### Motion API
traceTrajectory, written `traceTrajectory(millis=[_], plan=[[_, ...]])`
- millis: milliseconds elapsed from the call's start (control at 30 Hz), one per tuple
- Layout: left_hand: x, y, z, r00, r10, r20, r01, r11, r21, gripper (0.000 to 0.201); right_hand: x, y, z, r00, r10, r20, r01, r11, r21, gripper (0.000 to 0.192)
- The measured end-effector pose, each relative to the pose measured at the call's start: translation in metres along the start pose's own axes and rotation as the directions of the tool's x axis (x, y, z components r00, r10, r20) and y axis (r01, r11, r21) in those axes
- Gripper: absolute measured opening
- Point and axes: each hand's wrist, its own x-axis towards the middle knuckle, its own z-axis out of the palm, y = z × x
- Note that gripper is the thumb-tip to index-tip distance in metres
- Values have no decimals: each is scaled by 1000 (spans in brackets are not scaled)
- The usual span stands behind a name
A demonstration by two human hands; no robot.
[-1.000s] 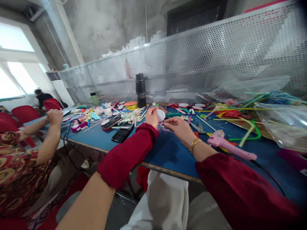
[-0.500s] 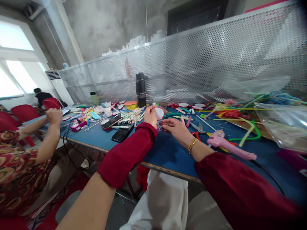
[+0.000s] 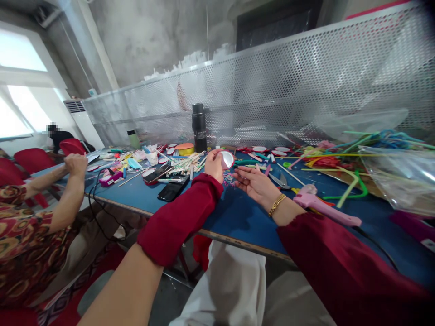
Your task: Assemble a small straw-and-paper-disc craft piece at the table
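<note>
Pinching the white disc [image 3: 227, 159], left-hand fingers [image 3: 217, 158] grip its rim; right hand [image 3: 254, 183] lies open.

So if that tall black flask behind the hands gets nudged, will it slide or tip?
The black flask stands upright, tall and narrow, so a push near its top would probably tip it. On its side, being round, it would likely roll across the blue table. It looks rigid and smooth, perhaps slippery.
</note>
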Motion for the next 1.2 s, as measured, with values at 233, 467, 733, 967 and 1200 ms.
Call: traceTrajectory(millis=[233, 467, 733, 967, 1200], plan=[[7, -8, -3, 987, 88, 136, -103, 989, 111, 20, 3, 3, -1, 990, -119, -74, 103, 976, -194, 12], [4, -19, -2, 924, 11, 383, -68, 988, 135, 23, 11, 1, -6, 958, -264, -111, 212, 913, -349, 24], [8, -9, -12, 699, 207, 684, -495, 831, 254, 88, 14, -6, -11, 940, -265, -214, 210, 946, -248, 19], [7, -3, -14, 582, 275, 765, -700, 648, 299, 85, 13, -9, -11, 933, -268, -241, 203, 943, -265, 21], [6, 0, -17, 564, 287, 775, -754, 562, 340, 78, 10, -10, -10, 936, -255, -243, 197, 951, -238, 19]])
